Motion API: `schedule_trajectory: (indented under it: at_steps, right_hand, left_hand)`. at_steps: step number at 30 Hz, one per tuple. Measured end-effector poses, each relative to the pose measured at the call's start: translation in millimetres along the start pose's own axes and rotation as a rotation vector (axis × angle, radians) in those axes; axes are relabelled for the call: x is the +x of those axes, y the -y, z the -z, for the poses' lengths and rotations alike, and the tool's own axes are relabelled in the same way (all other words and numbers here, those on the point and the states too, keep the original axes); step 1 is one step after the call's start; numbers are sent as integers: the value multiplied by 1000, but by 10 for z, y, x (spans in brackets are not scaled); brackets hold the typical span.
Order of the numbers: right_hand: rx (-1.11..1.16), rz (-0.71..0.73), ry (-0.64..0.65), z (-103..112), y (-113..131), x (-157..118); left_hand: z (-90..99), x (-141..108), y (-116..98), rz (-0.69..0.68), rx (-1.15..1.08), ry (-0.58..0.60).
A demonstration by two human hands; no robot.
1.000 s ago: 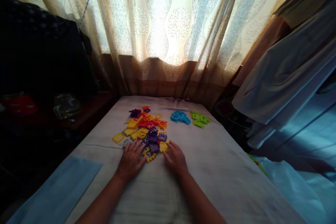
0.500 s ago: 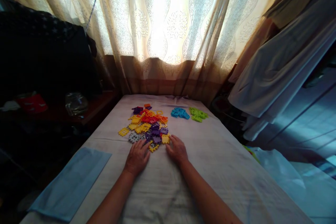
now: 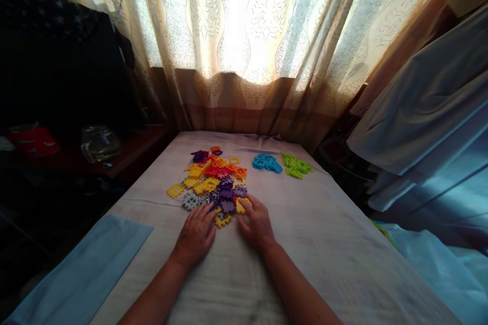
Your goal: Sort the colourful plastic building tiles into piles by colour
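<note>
Left hand [image 3: 195,233] loosely spread, holding nothing visible; right hand [image 3: 256,223] half-curled over a yellow piece [image 3: 241,206] — grip unclear. The mixed pile [image 3: 211,184] lies just beyond both; blue pieces [image 3: 267,163] and green pieces [image 3: 295,165], past the right, seem colour-grouped.

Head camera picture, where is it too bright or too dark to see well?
Head view: the curtain burns nearly white at upper centre; head view: the left side sinks near black around the red container; head view: left hand, right hand and coloured pile are dim but readable.
</note>
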State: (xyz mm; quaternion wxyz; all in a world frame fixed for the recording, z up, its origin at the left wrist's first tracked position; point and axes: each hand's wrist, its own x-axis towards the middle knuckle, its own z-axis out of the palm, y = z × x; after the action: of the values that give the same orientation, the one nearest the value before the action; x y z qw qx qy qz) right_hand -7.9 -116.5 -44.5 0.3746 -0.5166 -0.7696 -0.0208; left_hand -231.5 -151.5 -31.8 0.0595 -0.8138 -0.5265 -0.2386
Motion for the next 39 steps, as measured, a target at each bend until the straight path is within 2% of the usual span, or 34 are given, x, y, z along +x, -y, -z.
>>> schedule_trajectory:
  at_steps: [7,13,16,19,22,25,30,39]
  right_hand:
    - [-16,120,14,-74,112,159]
    - [154,98,-113,44,117,143]
    - [300,-77,-179,169,-77,167]
    - [369,-375,-237,338,-523,161]
    - [281,-698,-275,515,-1012,78]
    - [157,-841,-269,626,-1268,-12]
    - [-4,-796,-162,630,-1202,-1]
    - [-261,-715,40,636,-1012,61]
  left_hand:
    - [-8,0,12,23,10,27]
    - [-37,-19,36,21,15,-9]
    - [-61,-35,75,10,12,-36]
    - [-77,-43,131,6,5,-51]
    - [-95,-43,195,37,-13,-57]
    - [-121,-40,248,65,-31,-85]
    - [-150,-34,285,34,-31,-130]
    - [-138,-42,272,6,-48,-120]
